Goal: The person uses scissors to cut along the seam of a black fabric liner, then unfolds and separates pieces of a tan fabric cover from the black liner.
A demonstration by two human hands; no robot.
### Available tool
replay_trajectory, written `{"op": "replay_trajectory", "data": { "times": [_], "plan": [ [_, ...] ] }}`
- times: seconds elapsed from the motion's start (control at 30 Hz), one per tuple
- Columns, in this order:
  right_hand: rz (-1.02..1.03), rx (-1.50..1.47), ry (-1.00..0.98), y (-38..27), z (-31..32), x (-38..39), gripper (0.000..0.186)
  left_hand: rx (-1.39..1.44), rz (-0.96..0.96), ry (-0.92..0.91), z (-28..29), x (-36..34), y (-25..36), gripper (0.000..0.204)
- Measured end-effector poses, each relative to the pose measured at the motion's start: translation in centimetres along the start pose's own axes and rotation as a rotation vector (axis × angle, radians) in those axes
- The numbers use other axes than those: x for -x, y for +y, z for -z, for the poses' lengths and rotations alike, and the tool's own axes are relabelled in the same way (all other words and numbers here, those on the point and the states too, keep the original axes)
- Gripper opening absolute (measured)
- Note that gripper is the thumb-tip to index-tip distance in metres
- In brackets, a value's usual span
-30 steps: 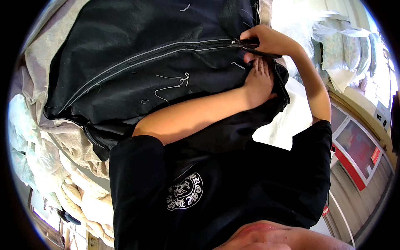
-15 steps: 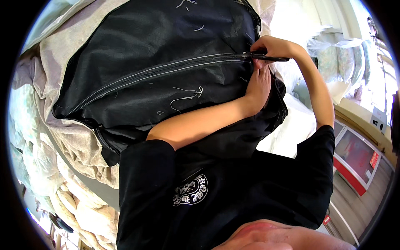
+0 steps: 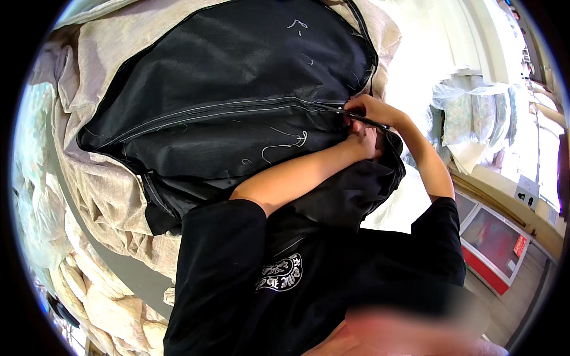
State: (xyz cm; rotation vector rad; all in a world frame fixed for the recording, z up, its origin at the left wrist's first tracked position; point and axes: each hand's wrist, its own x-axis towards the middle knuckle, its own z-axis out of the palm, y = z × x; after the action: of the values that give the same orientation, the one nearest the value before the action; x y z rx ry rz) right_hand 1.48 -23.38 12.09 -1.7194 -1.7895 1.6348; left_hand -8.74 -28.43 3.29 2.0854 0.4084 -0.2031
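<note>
A large black fabric cover [image 3: 225,65] spreads before me, with a long zipper [image 3: 231,107] between white stitch lines running across it. At the zipper's right end, my right hand [image 3: 374,110] is closed round dark-handled scissors [image 3: 369,121], their blades lying along the seam. Just below it, my left hand [image 3: 365,142] has its fingers bent against the bunched black fabric and seems to grip its edge; its fingertips are partly hidden. Loose white threads [image 3: 285,142] lie on the cover.
Beige fabric [image 3: 89,178] surrounds the cover on the left and top. Pale stuffed bundles [image 3: 101,291] lie at lower left, beside a grey edge [image 3: 127,270]. Clear-wrapped pillows [image 3: 463,118] stand at right, with a red-and-white cabinet [image 3: 490,243] beyond.
My right hand and the scissors have moved down and left along the seam, the scissors now tilted. My left hand's fingers, stretched before, are now bent. The view has shifted slightly.
</note>
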Motion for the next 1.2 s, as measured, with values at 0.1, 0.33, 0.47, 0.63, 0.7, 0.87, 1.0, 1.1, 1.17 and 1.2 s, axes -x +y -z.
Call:
{"op": "replay_trajectory", "data": {
  "times": [0.1, 0.33, 0.47, 0.63, 0.7, 0.87, 1.0, 1.1, 1.17, 1.2],
  "plan": [
    [0.015, 0.041, 0.018, -0.3, 0.0, -0.1, 0.051, -0.135, -0.02, 0.003, -0.3, -0.4, -0.2, 0.106],
    [-0.101, 0.345, -0.024, -4.5, 4.1, 2.2, 0.037, -0.421, -0.044, 0.095, 0.9, -0.1, 0.5, 0.108],
    [-0.022, 0.466, 0.05, -4.5, 4.2, 1.8, 0.029, -0.44, 0.044, -0.046, 1.2, -0.6, 0.9, 0.108],
    [-0.094, 0.443, 0.059, -3.2, 3.2, 1.9, 0.039, -0.405, 0.042, -0.055, 0.8, -0.8, 0.7, 0.106],
    [-0.032, 0.44, 0.08, -3.1, 2.8, 1.9, 0.04, -0.413, 0.039, -0.001, 0.6, -0.8, 0.5, 0.107],
    [-0.025, 0.36, 0.112, -3.0, 1.5, 1.6, 0.039, -0.119, -0.087, 0.01, -0.2, -1.3, -1.1, 0.092],
    [-0.034, 0.281, 0.13, -1.3, 0.8, 1.3, 0.033, 0.357, -0.236, -0.093, -0.7, -1.5, -2.0, 0.093],
    [-0.054, 0.098, 0.139, 0.5, 0.9, 1.9, 0.038, 0.211, -0.193, -0.031, -0.7, -1.3, -1.8, 0.085],
    [-0.081, -0.035, 0.144, 1.5, 1.2, 2.5, 0.039, 0.027, -0.163, 0.067, -0.7, -1.2, -1.4, 0.081],
    [-0.072, -0.009, 0.105, 1.8, 1.4, 2.8, 0.039, -0.066, -0.149, 0.14, -0.8, -1.1, -1.3, 0.078]
  ]
}}
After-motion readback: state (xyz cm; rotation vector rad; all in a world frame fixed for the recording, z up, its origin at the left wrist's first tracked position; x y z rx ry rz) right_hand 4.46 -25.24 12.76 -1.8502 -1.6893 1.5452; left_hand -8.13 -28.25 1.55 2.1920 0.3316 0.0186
